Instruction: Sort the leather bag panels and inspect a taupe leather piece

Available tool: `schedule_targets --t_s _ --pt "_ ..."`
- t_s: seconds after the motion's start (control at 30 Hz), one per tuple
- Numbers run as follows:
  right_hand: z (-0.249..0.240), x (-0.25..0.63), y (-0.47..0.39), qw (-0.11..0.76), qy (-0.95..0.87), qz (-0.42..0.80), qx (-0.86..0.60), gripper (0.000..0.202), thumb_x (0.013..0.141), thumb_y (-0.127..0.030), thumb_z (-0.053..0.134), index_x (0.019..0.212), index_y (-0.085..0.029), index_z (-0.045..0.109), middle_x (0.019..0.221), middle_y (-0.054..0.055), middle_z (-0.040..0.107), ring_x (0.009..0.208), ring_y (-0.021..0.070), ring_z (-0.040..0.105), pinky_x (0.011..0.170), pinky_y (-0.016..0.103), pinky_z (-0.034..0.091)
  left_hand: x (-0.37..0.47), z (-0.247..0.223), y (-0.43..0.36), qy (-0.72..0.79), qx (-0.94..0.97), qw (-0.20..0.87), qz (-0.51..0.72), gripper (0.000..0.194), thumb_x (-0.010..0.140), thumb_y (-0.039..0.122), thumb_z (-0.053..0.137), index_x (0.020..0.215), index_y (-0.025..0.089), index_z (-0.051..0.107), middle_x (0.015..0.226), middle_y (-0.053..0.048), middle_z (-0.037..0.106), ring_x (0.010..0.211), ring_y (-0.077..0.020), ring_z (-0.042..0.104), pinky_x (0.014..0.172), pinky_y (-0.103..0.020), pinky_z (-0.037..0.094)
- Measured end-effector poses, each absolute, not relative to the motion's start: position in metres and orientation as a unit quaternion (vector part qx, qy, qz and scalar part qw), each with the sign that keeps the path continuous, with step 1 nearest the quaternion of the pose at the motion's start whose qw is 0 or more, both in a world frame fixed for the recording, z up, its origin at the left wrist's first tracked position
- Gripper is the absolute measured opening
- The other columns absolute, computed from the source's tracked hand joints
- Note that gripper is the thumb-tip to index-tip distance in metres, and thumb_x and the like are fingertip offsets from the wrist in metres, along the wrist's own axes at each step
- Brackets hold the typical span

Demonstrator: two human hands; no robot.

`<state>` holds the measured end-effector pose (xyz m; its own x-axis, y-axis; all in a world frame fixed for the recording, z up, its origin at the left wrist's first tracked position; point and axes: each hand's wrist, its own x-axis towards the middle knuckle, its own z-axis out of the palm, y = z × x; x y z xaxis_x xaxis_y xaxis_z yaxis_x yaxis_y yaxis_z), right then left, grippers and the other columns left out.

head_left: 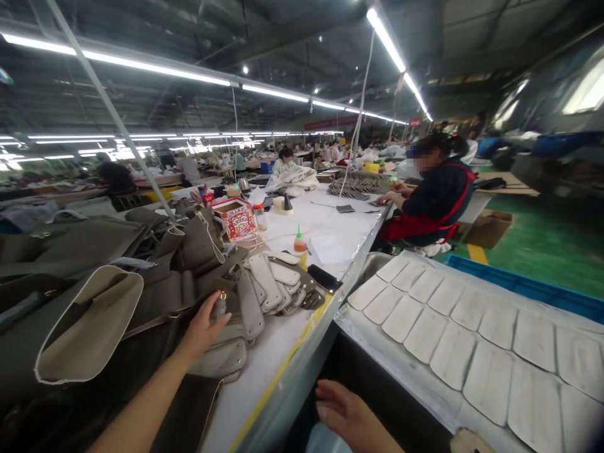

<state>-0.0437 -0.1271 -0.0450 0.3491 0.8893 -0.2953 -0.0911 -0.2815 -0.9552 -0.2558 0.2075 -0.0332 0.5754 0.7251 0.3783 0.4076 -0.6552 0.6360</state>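
Left hand point(204, 327): closed around a small metal piece point(219, 306), held over the olive bag parts point(179, 296) on the counter point(264, 358).
Right hand point(346, 412): held open, nothing gripped, low beside the counter's edge.

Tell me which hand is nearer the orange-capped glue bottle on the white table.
Left. The left hand rests on the grey leather pieces on the table, below and left of the glue bottle. The right hand hangs off the table edge, much lower in the picture.
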Motion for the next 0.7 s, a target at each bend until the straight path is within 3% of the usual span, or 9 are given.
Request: schedule_targets --t_s 0.13,0.2,0.3,0.33,0.43,0.5,0.6,0.7 --pt "-0.054 -0.059 -0.036 0.532 -0.264 0.530 -0.605 0.065 0.052 -0.034 0.075 0.112 -0.012 0.058 0.118 0.017 0.061 0.108 0.0295 0.059 0.092 0.039 0.046 -0.260 -0.016 0.223 0.325 0.838 0.301 0.319 0.067 0.082 0.052 0.054 0.137 0.016 0.039 0.140 -0.012 0.043 0.128 -0.0227 0.044 0.109 -0.039 0.036" --pt "-0.064 -0.066 0.005 0.570 -0.202 0.534 -0.591 0.064 0.046 -0.030 0.076 0.105 -0.014 0.058 0.114 0.016 0.062 0.104 0.0292 0.059 0.089 0.038 0.046 -0.261 -0.017 0.216 0.334 0.836 0.316 0.298 0.056 0.082 0.052 0.051 0.125 0.015 0.050 0.132 -0.012 0.050 0.123 -0.0227 0.049 0.107 -0.038 0.039" --pt "-0.074 -0.075 0.055 0.598 -0.180 0.545 -0.559 0.054 0.042 -0.028 0.076 0.092 -0.017 0.058 0.101 0.010 0.065 0.096 0.0273 0.060 0.084 0.037 0.046 -0.269 -0.028 0.189 0.371 0.860 0.322 0.140 0.051 0.078 0.053 0.051 0.109 0.014 0.060 0.119 -0.014 0.059 0.113 -0.0260 0.056 0.103 -0.039 0.042" --pt "-0.075 -0.078 0.067 0.603 -0.196 0.554 -0.539 0.051 0.042 -0.026 0.076 0.089 -0.017 0.059 0.095 0.007 0.067 0.094 0.0263 0.061 0.083 0.036 0.047 -0.273 -0.033 0.179 0.383 0.874 0.295 0.046 0.060 0.072 0.050 0.058 0.120 0.014 0.057 0.129 -0.015 0.055 0.120 -0.0283 0.052 0.106 -0.041 0.039" --pt "-0.071 -0.086 0.093 0.623 -0.227 0.582 -0.471 0.051 0.042 -0.020 0.076 0.089 -0.017 0.060 0.081 0.002 0.068 0.084 0.0236 0.062 0.073 0.033 0.048 -0.281 -0.045 0.154 0.411 0.882 0.178 -0.145 0.100 0.060 0.040 0.066 0.148 0.012 0.029 0.155 -0.013 0.018 0.142 -0.0309 0.018 0.115 -0.047 0.020" --pt "-0.068 -0.091 0.104 0.626 -0.199 0.588 -0.473 0.058 0.042 -0.019 0.075 0.097 -0.017 0.057 0.076 -0.001 0.066 0.074 0.0204 0.061 0.063 0.029 0.047 -0.282 -0.052 0.146 0.434 0.871 0.130 -0.190 0.103 0.063 0.041 0.061 0.150 0.009 0.017 0.157 -0.011 0.006 0.144 -0.0294 0.004 0.114 -0.049 0.019" --pt "-0.072 -0.102 0.117 0.600 -0.156 0.578 -0.530 0.054 0.044 -0.021 0.074 0.096 -0.016 0.057 0.071 -0.002 0.064 0.064 0.0158 0.058 0.054 0.025 0.043 -0.277 -0.061 0.147 0.441 0.870 0.091 -0.201 0.101 0.065 0.036 0.057 0.149 0.001 0.013 0.156 -0.014 0.009 0.144 -0.0297 0.006 0.116 -0.042 0.019" --pt "-0.084 -0.120 0.129 0.578 -0.194 0.543 -0.578 0.037 0.050 -0.025 0.074 0.083 -0.016 0.061 0.072 0.001 0.063 0.067 0.0164 0.059 0.059 0.028 0.047 -0.276 -0.075 0.156 0.404 0.895 0.048 -0.183 0.092 0.068 0.029 0.054 0.145 -0.007 0.019 0.152 -0.020 0.021 0.141 -0.0309 0.020 0.117 -0.037 0.017"
